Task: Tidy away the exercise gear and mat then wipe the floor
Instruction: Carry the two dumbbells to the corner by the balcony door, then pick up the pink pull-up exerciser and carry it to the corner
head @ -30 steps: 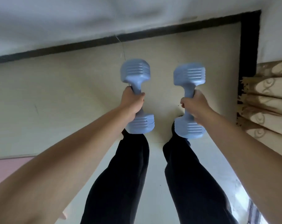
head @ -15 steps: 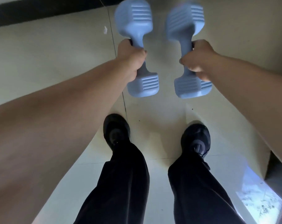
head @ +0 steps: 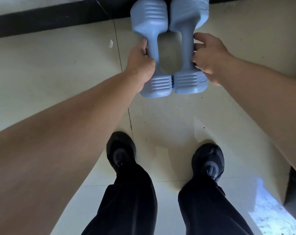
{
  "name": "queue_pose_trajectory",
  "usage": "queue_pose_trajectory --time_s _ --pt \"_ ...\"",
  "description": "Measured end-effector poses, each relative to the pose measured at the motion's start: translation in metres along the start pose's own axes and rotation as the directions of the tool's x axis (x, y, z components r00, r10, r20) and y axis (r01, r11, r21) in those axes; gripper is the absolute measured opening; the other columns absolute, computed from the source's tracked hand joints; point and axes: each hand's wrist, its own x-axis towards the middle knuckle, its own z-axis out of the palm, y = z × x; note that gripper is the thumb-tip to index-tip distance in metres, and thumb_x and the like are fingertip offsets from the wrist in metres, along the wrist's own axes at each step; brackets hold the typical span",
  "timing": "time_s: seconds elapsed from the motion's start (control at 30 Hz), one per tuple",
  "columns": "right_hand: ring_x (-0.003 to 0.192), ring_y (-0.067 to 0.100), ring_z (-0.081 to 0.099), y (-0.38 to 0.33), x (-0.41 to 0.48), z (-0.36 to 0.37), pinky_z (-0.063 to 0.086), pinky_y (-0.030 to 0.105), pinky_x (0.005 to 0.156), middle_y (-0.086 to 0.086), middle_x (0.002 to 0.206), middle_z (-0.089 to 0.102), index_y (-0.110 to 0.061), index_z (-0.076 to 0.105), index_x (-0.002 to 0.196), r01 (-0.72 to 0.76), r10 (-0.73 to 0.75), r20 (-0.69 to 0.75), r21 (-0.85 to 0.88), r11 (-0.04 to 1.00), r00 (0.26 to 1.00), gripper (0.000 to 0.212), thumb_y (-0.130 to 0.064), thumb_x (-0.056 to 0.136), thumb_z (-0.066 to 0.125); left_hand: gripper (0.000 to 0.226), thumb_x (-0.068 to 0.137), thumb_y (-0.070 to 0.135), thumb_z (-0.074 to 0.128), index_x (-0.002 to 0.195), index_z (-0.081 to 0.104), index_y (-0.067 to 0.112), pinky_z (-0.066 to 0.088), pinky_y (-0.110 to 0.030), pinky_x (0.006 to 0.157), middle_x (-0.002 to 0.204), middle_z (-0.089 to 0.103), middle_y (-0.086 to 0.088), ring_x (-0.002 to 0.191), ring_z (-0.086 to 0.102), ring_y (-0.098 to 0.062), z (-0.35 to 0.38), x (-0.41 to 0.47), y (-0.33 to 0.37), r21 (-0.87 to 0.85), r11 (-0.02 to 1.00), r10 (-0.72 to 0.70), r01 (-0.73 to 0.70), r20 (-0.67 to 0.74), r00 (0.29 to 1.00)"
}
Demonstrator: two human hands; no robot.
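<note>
The left dumbbell (head: 152,48) and right dumbbell (head: 187,46), apart half a second ago, now lie side by side, heads touching, nearer the black baseboard (head: 50,22). The left hand (head: 140,63) and right hand (head: 210,56) are closer together.

The left dumbbell (head: 153,43) and right dumbbell (head: 186,43), pale blue with ribbed heads, sit parallel between the hands, heads touching. The left hand (head: 140,65) and the right hand (head: 210,60) each curl round a handle.

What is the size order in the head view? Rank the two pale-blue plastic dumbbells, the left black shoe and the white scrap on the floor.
1. The left pale-blue plastic dumbbell and the right pale-blue plastic dumbbell: they look alike, so they are not ranked; the right one is cropped at the top.
2. The left black shoe.
3. The white scrap.
</note>
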Motion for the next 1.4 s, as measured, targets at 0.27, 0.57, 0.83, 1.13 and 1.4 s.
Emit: queue_pose_trajectory --time_s 0.27,0.57,0.83,1.13,1.4 --pt "0.119 0.013 0.056 -0.02 -0.059 -0.005 0.05 0.021 0.092 -0.006 0.137 0.054 -0.026 0.042 0.147 0.131 -0.138 -0.079 -0.089 0.987 0.987 0.057 -0.008 0.093 0.044 0.042 0.102 0.018 0.035 0.142 0.046 0.02 0.032 -0.032 0.107 0.145 0.049 -0.001 0.132 0.044 -0.019 -0.028 -0.067 0.024 0.45 0.873 0.22 -0.188 -0.019 0.975" --pt "0.153 0.025 0.009 -0.133 -0.277 -0.081 0.014 0.046 0.121 0.002 0.168 -0.001 -0.027 0.008 0.159 0.415 -0.592 -0.122 -0.601 0.683 0.797 0.066 -0.043 0.104 0.04 0.062 0.103 0.044 0.03 0.155 0.024 0.01 0.026 -0.056 0.114 0.162 0.016 -0.019 0.149 0.018 -0.035 -0.131 -0.263 0.156 0.784 0.549 0.61 -0.289 -0.14 0.78" --pt "0.153 0.033 0.004 -0.38 -0.503 -0.169 0.013 0.051 0.122 0.018 0.166 -0.001 -0.017 0.011 0.159 0.613 -0.94 -0.086 -0.738 0.282 0.329 0.071 -0.048 0.102 0.04 0.062 0.104 0.045 0.034 0.154 0.027 0.009 0.022 -0.056 0.116 0.16 0.017 -0.023 0.149 0.016 -0.038 -0.292 -0.485 0.401 0.847 0.495 0.819 -0.196 -0.379 0.431" --pt "0.152 0.038 0.006 -0.523 -0.726 -0.119 0.015 0.054 0.121 0.024 0.164 0.002 -0.011 0.014 0.159 0.731 -0.973 0.192 -0.645 -0.222 -0.126 0.073 -0.049 0.102 0.042 0.066 0.102 0.048 0.031 0.157 0.015 0.014 0.015 -0.058 0.118 0.164 0.003 -0.017 0.152 0.002 -0.032 -0.424 -0.743 0.42 0.754 0.657 0.738 0.017 -0.647 0.19" --pt "0.153 0.037 0.007 -0.507 -0.911 0.002 0.015 0.054 0.121 0.023 0.164 0.003 -0.011 0.016 0.159 0.725 -0.851 0.297 -0.446 -0.525 -0.433 0.075 -0.046 0.1 0.047 0.065 0.103 0.048 0.033 0.155 0.023 0.011 0.018 -0.059 0.117 0.162 0.01 -0.021 0.151 0.008 -0.036 -0.515 -0.949 0.297 0.622 0.737 0.655 0.265 -0.753 -0.056"
